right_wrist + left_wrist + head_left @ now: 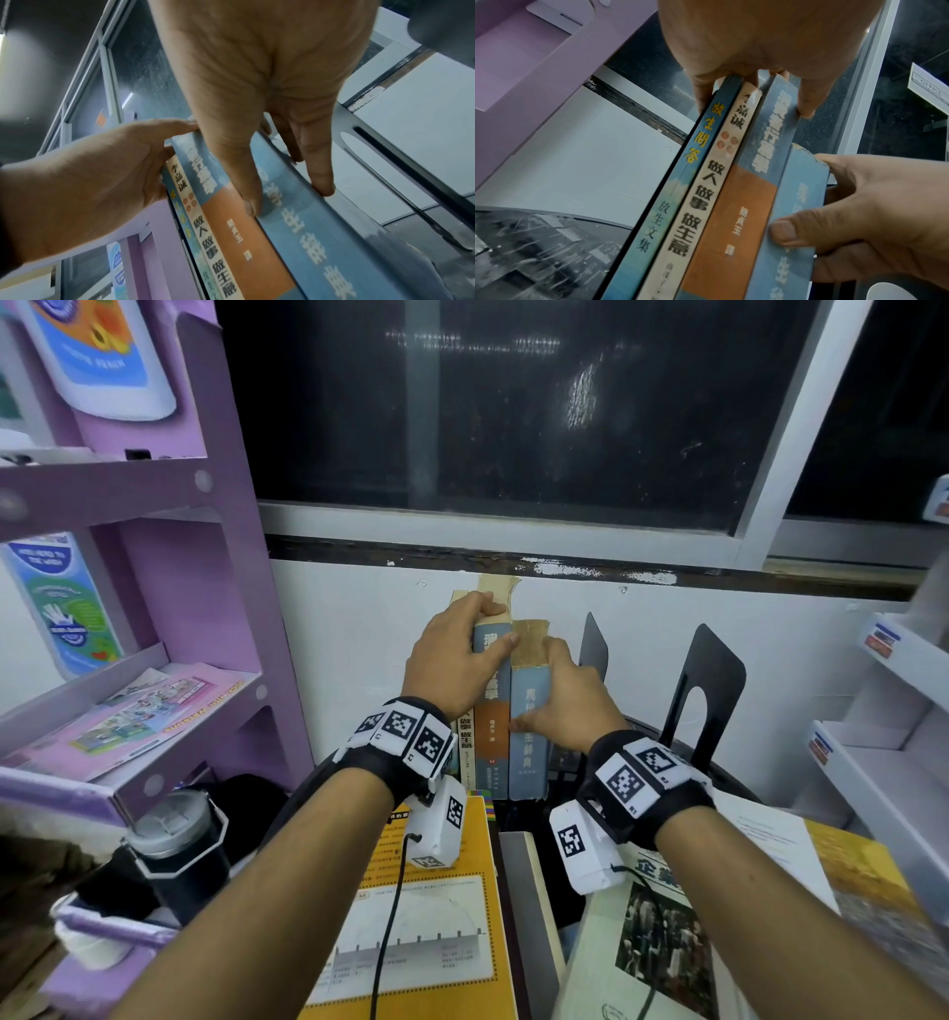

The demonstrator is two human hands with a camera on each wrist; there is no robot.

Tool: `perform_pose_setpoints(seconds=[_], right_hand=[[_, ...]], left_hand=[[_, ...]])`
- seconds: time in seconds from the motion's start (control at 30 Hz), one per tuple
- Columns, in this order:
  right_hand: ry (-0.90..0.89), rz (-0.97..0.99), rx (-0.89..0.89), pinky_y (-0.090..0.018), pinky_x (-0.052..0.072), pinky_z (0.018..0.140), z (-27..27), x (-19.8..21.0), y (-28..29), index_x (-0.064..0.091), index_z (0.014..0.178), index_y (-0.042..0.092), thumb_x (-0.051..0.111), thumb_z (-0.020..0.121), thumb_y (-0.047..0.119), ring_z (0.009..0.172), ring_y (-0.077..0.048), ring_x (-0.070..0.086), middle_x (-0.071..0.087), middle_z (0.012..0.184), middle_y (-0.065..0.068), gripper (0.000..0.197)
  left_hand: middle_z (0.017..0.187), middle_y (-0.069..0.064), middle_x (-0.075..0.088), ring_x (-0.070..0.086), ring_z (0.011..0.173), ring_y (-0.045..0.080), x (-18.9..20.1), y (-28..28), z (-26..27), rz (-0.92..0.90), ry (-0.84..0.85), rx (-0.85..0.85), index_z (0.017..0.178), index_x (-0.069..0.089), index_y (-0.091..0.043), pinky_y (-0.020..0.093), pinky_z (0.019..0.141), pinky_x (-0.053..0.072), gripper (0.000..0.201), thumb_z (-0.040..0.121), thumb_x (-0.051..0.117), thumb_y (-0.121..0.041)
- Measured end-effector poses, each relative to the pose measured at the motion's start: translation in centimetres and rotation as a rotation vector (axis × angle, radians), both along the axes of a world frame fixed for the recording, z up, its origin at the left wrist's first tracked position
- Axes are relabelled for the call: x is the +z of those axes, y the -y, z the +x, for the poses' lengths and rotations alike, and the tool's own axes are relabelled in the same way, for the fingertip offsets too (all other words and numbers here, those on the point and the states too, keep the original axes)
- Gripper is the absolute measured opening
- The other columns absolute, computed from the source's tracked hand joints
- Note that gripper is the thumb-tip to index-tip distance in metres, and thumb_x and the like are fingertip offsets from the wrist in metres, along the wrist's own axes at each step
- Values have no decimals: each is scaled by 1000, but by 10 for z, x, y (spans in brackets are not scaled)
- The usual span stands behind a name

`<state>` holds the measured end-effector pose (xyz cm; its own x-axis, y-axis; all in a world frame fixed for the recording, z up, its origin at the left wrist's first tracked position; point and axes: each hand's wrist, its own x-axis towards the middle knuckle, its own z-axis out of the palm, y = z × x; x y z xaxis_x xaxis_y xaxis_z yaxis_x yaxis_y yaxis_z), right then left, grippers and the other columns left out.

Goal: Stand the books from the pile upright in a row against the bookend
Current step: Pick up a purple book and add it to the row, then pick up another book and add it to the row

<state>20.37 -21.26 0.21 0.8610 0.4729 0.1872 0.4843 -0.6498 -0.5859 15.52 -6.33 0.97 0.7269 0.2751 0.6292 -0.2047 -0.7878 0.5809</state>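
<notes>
**Four upright books clamped between two hands beside the bookend**

The left hand wraps the tops of three standing books: its thumb lies on the spine of the blue-and-orange book, and its fingers curl over the far side of the dark blue book, with the cream book sandwiched between them. The right hand grips the pale blue book just to its own side of that group, thumb on the spine, fingers stretched down the outer cover. All four stand spine-out and touching. The black bookend stands to the right of the right hand, apart from the pale blue book; a second dark plate rises just beyond that hand's fingers. More books lie flat under the wrists, among them a yellow one.

Handling, as judged: these are worn paperbacks, fairly light, stiff enough to stand yet prone to fanning or toppling singly. The pale blue spine looks frayed at its top, so pressure belongs on the covers, not the spine cap. Squeezing the outer covers near the upper half and sliding the block as one unit toward the bookend seems safest.
</notes>
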Motion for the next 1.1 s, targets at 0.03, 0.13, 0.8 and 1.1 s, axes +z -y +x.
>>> perform_pose_setpoints(seconds=[0.03, 0.13, 0.8, 1.1], right_hand=[[-20, 8, 10, -38, 52, 91, 0, 1, 3, 22, 147, 22, 89, 66, 20, 105, -28, 60, 60, 119, -12, 105], [-73, 10, 48, -36, 51, 92, 0, 6, 12, 17, 151, 25, 86, 69, 19, 101, -24, 62, 59, 126, -10, 107], [-77, -81, 124, -25, 44, 88, -37, 46, 84, 35, 147, 25, 71, 86, 34, 117, -20, 57, 47, 146, -1, 71], [-236, -320, 71, -38, 38, 109, -46, 49, 157, 37, 144, 28, 65, 85, 53, 130, -20, 46, 42, 148, 0, 70]], left_hand=[[130, -10, 55, 54, 112, 15, 0, 0, 0, 4, -11, 1, 113, 51, -27, 34, 86, 45, 30, 88, 59, -44], [133, -7, 53, 52, 114, 18, 3, 1, -3, 14, -49, -14, 117, 49, -27, 35, 89, 44, 33, 88, 60, -40], [118, -6, 61, 50, 113, 16, 17, 52, -62, 84, 43, 38, 116, 57, -21, 36, 100, 38, 32, 84, 60, -19], [133, 1, 51, 49, 121, 18, 11, 112, -66, 32, -457, -280, 129, 50, -18, 34, 102, 39, 40, 92, 60, -30]])
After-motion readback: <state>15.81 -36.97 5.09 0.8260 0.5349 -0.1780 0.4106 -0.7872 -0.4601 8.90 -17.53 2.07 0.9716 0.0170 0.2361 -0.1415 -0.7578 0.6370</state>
